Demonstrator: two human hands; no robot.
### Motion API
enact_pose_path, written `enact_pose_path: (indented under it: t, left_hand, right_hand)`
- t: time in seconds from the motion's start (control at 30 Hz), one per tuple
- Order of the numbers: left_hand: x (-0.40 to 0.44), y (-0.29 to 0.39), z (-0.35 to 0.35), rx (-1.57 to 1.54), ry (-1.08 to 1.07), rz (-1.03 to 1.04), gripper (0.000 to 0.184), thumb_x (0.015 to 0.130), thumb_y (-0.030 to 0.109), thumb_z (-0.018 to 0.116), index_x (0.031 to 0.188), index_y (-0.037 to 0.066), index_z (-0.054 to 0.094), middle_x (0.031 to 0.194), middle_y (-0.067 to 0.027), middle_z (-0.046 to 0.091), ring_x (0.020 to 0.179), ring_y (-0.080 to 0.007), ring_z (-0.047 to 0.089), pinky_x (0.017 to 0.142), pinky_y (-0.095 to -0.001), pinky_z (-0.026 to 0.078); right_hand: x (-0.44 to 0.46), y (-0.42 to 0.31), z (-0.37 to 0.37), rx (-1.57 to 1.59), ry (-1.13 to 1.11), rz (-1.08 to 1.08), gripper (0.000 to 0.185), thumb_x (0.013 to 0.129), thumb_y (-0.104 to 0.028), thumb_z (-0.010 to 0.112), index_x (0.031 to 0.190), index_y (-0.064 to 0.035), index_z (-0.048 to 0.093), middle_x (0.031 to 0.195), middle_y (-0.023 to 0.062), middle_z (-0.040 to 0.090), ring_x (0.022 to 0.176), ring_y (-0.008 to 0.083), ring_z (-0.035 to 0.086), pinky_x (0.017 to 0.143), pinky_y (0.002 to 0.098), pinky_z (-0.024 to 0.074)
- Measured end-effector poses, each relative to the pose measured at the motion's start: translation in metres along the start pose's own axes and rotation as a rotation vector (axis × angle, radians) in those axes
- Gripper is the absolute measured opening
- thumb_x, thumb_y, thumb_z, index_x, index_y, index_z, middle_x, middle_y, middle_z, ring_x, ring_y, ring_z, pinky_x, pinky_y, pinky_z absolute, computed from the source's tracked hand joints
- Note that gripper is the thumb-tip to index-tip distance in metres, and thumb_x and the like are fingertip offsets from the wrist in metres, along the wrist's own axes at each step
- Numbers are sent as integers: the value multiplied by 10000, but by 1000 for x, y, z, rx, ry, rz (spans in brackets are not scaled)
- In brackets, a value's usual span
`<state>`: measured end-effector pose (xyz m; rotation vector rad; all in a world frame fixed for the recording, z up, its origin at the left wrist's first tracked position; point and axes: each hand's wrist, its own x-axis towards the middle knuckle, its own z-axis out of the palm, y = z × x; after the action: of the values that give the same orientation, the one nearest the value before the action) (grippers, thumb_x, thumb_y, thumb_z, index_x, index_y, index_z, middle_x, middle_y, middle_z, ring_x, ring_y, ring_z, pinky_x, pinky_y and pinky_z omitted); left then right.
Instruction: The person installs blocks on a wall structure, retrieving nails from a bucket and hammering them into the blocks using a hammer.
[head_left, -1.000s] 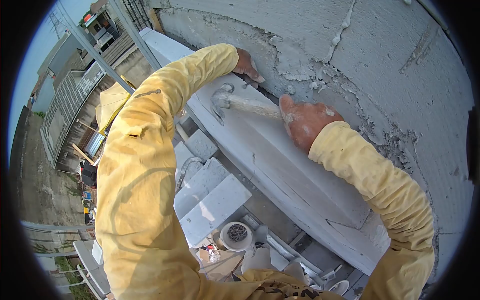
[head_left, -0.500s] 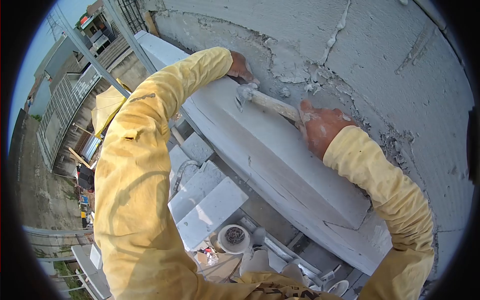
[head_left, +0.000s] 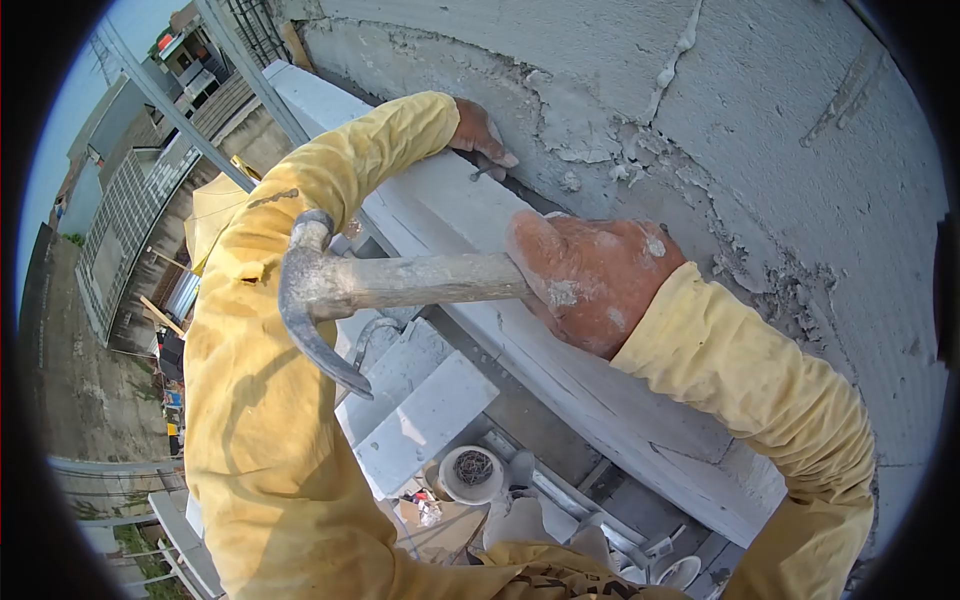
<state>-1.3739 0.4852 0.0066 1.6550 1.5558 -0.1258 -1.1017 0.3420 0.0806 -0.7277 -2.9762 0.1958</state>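
Observation:
My right hand [head_left: 600, 280] is closed around the wooden handle of a claw hammer [head_left: 420, 280]. The metal head hangs in the air at the left, over my left sleeve. At the wall, my left hand [head_left: 482, 135] pinches a nail [head_left: 482, 172], whose head sticks out toward me above the pale block [head_left: 440, 205]. The nail's tip is hidden. Plaster dust covers the fingers of both hands. The long block lies along the foot of the rough grey wall [head_left: 760, 120].
Crumbling mortar [head_left: 640, 165] runs along the wall's lower joint. Below stand several pale blocks [head_left: 425, 420] and a bucket [head_left: 470, 475] of what look like nails. Metal posts [head_left: 255, 70] rise at the left, where the ground drops far away to roofs.
My right hand has drawn back toward me, lifting the hammer away from the nail and up over my left sleeve. My left hand stays almost where it was.

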Motion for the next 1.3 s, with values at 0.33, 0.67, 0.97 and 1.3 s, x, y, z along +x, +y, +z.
enact_pose_path:
  t: [0.33,0.67,0.97,1.3]
  left_hand:
    - [3,-3,1,-34,1,-1,371,814,418,729,942,70,748,878,-40,723,772,-120,632,715,-277,491]
    - [0,2,4,-44,22,43,372,814,391,739,918,33,739,897,-64,723,762,-122,632,734,-266,492]
    - [16,-14,3,-85,-12,41,357,813,446,720,947,117,761,943,-35,726,800,-139,628,774,-304,483]
    - [34,-21,4,96,107,145,435,796,520,701,934,110,750,930,-23,713,846,-174,630,816,-353,466]
  right_hand:
    - [3,-1,3,-48,-33,65,313,882,-180,552,1130,-16,455,850,202,651,788,411,652,702,502,533]
    - [12,14,5,-43,-171,290,263,882,-131,531,1098,-1,453,882,224,664,791,433,658,699,497,543]
    - [2,-3,-6,-37,-115,208,305,890,-103,521,1165,15,464,909,253,654,904,414,651,791,505,521]
    - [-86,23,-47,4,71,493,421,933,-247,570,1219,39,453,722,209,620,654,341,644,647,428,502]
